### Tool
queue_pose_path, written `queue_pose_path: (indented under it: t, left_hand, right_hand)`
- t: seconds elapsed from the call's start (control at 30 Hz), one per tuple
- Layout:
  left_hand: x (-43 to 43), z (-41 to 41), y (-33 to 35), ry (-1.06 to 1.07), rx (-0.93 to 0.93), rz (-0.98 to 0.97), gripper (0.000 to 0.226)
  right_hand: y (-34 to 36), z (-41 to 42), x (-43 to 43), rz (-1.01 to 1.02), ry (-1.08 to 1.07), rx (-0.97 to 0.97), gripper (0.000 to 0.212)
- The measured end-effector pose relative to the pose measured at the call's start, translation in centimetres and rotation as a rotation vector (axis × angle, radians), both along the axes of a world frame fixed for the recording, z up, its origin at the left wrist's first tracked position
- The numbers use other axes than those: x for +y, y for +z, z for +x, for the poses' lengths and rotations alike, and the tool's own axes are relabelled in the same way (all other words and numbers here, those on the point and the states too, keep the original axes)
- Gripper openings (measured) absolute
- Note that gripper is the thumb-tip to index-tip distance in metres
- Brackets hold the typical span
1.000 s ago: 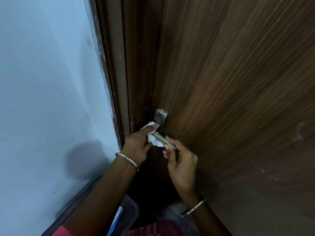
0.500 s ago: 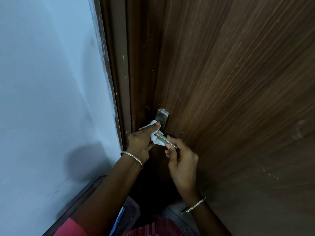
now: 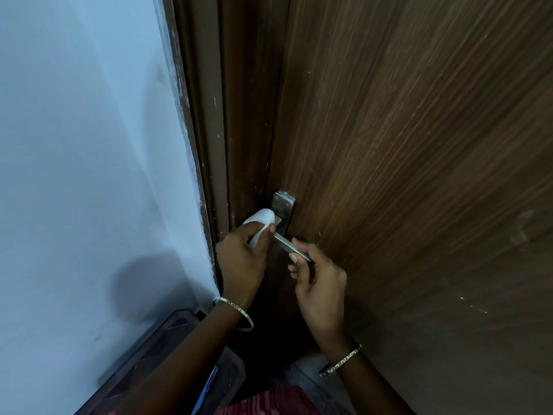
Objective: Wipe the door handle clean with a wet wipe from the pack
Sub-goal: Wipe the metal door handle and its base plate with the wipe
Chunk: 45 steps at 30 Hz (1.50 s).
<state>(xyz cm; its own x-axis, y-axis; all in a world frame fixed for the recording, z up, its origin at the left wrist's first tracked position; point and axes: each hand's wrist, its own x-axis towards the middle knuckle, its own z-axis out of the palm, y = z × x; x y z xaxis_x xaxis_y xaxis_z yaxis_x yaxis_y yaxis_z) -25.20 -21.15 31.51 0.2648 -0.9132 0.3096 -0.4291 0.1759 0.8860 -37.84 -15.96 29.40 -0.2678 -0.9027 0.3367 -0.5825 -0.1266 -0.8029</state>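
A metal lever door handle (image 3: 288, 243) with a square backplate sits low on the brown wooden door (image 3: 419, 175). My left hand (image 3: 242, 259) grips a white wet wipe (image 3: 261, 220) and presses it against the base of the lever, just below the backplate. My right hand (image 3: 317, 280) pinches the free end of the lever between thumb and fingers. The wipe pack is mostly hidden under my left forearm; only a blue edge (image 3: 209, 384) shows.
A pale blue wall (image 3: 89, 175) runs along the left, meeting the dark door frame (image 3: 227, 130). A dark tray or shelf (image 3: 167, 333) lies below my left arm. Red patterned cloth (image 3: 269, 399) shows at the bottom.
The wet wipe has shifted up along the handle toward the backplate and now bunches over my left fingers. My right hand keeps its hold on the lever's end.
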Motion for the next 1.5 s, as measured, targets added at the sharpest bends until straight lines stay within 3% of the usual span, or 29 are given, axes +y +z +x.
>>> queue_pose_path:
  t: [0.37,0.5,0.7,0.9,1.0,1.13,1.27,1.4,1.5]
  left_hand:
    - [-1.0,1.7,0.3,-0.325,-0.629,-0.242,0.032]
    - [-1.6,2.8,-0.3,-0.384,-0.708,-0.287,0.031]
    - [-1.9,1.1,-0.9,-0.149,-0.045,0.015,0.019]
    - [-2.5,-1.0,-0.6,0.036,0.255,0.318,0.024]
    - [-3.0,-1.1,-0.8,0.009,0.368,0.407,0.022]
    - [-3.3,-0.7,0.4,-0.169,0.649,0.606,0.017]
    - [-3.4,-1.3,0.2,-0.255,0.520,0.619,0.023]
    - [-2.9,-2.1,-0.1,-0.177,0.359,0.467,0.052]
    - [-4.3,-1.8,-1.2,-0.135,0.397,0.537,0.066]
  right_hand:
    - [-0.1,0.2,0.1,-0.019,-0.012,0.038,0.025]
    - [0.0,0.1,0.2,-0.023,-0.011,0.028,0.025]
    - [-0.2,0.3,0.0,-0.018,-0.025,0.017,0.024]
    - [-0.2,0.3,0.0,-0.031,-0.031,0.019,0.020]
    - [-0.1,0.3,0.0,-0.032,-0.038,0.034,0.021]
    - [-0.1,0.4,0.0,-0.030,-0.031,0.027,0.023]
    - [0.2,0.5,0.1,-0.046,-0.030,0.038,0.020]
    - [0.0,0.5,0.1,-0.026,-0.035,0.024,0.020]
    - [0.0,0.5,0.1,-0.017,-0.029,0.021,0.024]
